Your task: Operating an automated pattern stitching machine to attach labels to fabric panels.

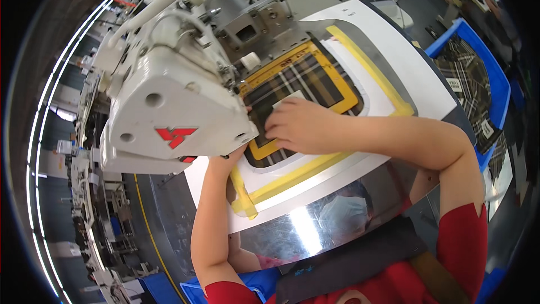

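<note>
Plaid fabric (289, 81) in dark brown, black and white lies flat inside a yellow rectangular clamp frame (347, 101) under the sewing machine head (169, 101). My right hand (304, 126) is over the fabric and the frame's near side, fingers bent and together. A small pale flat piece (291, 97) shows at its fingers, partly covered by them. My left hand (233, 155) reaches to the frame's left side. The machine head covers most of it, so its fingers and anything in them are hidden.
Around the frame lies a white sheet (388, 39) with yellow tape strips (304, 180). A shiny metal table edge (281, 228) is nearest me. To the right, a blue bin (498, 79) holds more plaid fabric. Other machines line the left side.
</note>
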A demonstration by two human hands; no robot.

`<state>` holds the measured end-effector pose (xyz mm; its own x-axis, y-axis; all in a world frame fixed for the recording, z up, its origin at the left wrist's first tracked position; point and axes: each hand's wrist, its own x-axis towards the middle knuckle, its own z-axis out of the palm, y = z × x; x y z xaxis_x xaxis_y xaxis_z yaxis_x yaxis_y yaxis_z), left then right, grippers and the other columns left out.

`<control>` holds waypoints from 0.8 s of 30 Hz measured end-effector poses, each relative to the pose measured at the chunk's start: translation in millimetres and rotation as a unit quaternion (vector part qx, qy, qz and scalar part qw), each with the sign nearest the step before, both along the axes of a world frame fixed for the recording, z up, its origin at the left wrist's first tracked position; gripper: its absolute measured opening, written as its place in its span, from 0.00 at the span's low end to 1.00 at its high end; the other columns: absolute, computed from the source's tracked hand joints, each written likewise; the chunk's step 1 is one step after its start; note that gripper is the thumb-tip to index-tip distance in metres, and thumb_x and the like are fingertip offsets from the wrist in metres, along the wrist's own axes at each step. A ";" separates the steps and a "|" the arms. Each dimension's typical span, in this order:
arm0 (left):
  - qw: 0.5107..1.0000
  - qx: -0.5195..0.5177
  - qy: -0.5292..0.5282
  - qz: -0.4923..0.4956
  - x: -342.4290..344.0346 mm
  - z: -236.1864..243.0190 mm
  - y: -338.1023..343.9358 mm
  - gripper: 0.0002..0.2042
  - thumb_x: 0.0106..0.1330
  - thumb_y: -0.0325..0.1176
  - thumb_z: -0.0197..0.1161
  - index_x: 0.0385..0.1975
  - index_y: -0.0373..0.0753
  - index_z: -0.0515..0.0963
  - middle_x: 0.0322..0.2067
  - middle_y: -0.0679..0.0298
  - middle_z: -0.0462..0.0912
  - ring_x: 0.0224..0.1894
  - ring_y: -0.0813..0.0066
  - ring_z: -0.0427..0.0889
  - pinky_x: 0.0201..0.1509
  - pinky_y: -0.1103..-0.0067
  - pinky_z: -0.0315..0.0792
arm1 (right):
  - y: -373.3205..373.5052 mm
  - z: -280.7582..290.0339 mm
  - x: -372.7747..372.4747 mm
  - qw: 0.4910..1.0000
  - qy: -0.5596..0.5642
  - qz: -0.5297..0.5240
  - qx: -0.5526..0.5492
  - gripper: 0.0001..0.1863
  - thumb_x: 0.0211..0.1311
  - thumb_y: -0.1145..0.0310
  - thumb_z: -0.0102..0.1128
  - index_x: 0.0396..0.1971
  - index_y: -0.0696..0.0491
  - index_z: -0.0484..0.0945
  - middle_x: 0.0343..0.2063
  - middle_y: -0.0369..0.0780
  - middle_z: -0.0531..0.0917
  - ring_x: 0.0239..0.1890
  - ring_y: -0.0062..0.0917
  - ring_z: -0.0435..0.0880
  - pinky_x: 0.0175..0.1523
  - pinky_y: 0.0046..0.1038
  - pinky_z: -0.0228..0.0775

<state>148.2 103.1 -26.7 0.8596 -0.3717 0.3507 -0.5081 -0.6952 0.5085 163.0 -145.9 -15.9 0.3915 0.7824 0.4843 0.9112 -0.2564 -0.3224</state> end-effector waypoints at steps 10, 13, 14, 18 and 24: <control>0.997 -0.063 -0.053 -0.008 -8.2 -15.6 3.7 0.19 0.56 0.28 0.70 0.49 0.37 0.77 0.49 0.59 0.80 0.53 0.65 0.77 0.58 0.73 0.69 | 12.0 0.8 -11.5 0.998 -0.020 0.029 -0.045 0.17 0.56 0.59 0.63 0.45 0.49 0.80 0.43 0.40 0.76 0.50 0.35 0.73 0.60 0.37 0.63; 0.999 -0.032 -0.032 0.027 -8.6 -7.3 -1.0 0.19 0.57 0.26 0.67 0.49 0.37 0.77 0.50 0.59 0.80 0.53 0.65 0.77 0.59 0.72 0.69 | 10.0 -0.8 -11.0 0.997 -0.035 0.030 -0.055 0.17 0.56 0.60 0.63 0.45 0.49 0.80 0.43 0.40 0.76 0.50 0.36 0.73 0.59 0.37 0.64; 0.999 -0.010 -0.043 -0.003 -5.3 -5.9 3.7 0.18 0.58 0.26 0.66 0.50 0.37 0.77 0.50 0.58 0.80 0.54 0.65 0.77 0.58 0.73 0.69 | 9.9 -0.8 -11.5 0.997 -0.036 0.033 -0.055 0.17 0.56 0.60 0.63 0.45 0.49 0.80 0.43 0.40 0.76 0.50 0.36 0.73 0.59 0.37 0.64; 0.998 0.010 -0.064 -0.012 -5.0 -7.4 4.2 0.18 0.59 0.22 0.60 0.52 0.35 0.76 0.52 0.57 0.79 0.54 0.65 0.77 0.59 0.74 0.69 | 7.5 -0.6 -12.7 0.999 0.018 0.018 -0.041 0.16 0.57 0.62 0.62 0.45 0.49 0.80 0.43 0.39 0.76 0.51 0.35 0.73 0.59 0.36 0.64; 0.994 -0.085 -0.050 -0.037 0.9 -28.5 5.9 0.19 0.61 0.21 0.60 0.54 0.34 0.73 0.56 0.57 0.76 0.54 0.66 0.77 0.59 0.74 0.69 | 1.5 1.8 -7.9 0.999 0.023 0.018 -0.030 0.13 0.57 0.64 0.62 0.42 0.49 0.81 0.43 0.36 0.77 0.50 0.31 0.74 0.58 0.34 0.65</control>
